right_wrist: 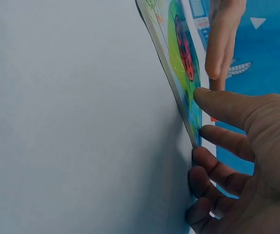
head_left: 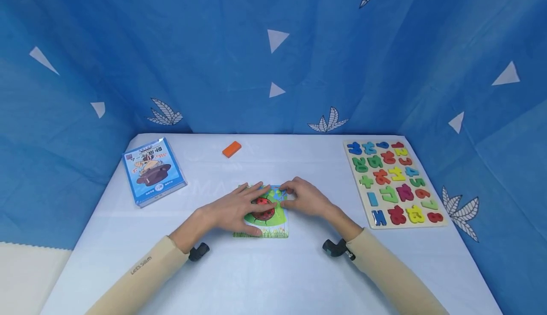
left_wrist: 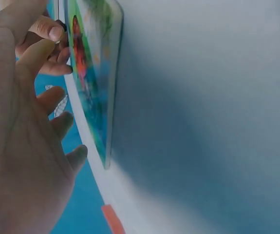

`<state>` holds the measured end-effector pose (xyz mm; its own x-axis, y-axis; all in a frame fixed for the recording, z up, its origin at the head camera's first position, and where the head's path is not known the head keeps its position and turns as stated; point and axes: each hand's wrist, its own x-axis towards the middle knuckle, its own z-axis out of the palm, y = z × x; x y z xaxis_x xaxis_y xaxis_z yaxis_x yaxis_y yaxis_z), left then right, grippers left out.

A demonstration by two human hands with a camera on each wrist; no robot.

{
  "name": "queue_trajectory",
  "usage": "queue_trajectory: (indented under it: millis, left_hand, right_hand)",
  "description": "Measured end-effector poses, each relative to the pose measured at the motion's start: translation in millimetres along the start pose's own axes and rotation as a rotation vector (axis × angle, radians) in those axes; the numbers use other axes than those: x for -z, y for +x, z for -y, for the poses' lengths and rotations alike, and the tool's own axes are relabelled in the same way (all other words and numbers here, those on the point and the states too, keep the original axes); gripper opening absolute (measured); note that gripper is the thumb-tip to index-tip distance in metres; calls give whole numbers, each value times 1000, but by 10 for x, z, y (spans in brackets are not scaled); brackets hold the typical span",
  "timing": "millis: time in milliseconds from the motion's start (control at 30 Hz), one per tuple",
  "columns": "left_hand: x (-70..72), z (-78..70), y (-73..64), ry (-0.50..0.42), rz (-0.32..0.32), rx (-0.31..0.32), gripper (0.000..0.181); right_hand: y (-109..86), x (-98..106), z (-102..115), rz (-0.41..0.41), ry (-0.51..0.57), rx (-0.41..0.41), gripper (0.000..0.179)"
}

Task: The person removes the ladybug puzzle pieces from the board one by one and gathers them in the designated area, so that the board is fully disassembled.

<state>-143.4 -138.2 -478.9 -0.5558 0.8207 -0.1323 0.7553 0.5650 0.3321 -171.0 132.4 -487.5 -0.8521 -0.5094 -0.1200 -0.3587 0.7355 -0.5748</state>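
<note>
A flat ladybug picture board point(head_left: 278, 232), green with a red ladybug in its middle, lies on the white table between both hands. Over its left part spreads my left hand point(head_left: 235, 209), fingers fanned and mostly straight, hiding some of the picture. My right hand point(head_left: 305, 198) is at the board's upper right corner. In the right wrist view its thumb point(right_wrist: 222, 105) touches the picture near the edge, the index finger is at the corner, and the other fingers bend loosely beside the board. A space shows between thumb and index finger; I see nothing held there.
Behind the board lies an orange block point(head_left: 231, 149). A blue boxed game point(head_left: 155, 171) is at the back left. To the right lies a wooden number puzzle point(head_left: 395, 184) with several coloured pieces. Blue curtains point(head_left: 273, 59) enclose the table's back and sides.
</note>
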Motion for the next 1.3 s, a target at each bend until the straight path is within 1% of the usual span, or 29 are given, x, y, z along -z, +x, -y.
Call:
queue_trajectory:
  millis: [167, 267, 433, 600, 700, 833, 933, 1133, 1300]
  left_hand:
    - [-51, 20, -14, 4, 30, 7, 82]
    - [-77, 34, -21, 8, 35, 13, 81]
    - [-108, 45, -27, 5, 30, 18, 80]
    - [-115, 45, -27, 13, 33, 25, 80]
    - [-110, 43, -28, 18, 32, 35, 81]
    - [-108, 43, -26, 12, 30, 43, 81]
    - [-114, 47, -23, 8, 31, 46, 81]
    - [-123, 66, -22, -2, 31, 54, 82]
    - [-127, 88, -13, 4, 25, 51, 83]
  right_hand:
    - [7, -16, 23, 8, -49, 8, 46]
    - [11, -30, 28, 8, -74, 5, 47]
    - [0, -62, 41, -5, -87, -41, 48]
    - [-30, -84, 89, -35, -132, -79, 51]
    - [-57, -87, 138, -65, -183, -88, 53]
    - [-94, -83, 196, -109, -250, -86, 53]
    - [-113, -85, 209, -121, -281, -71, 51]
    - [-104, -88, 197, -108, -265, -48, 49]
    - [-72, -77, 188, -92, -219, -63, 52]
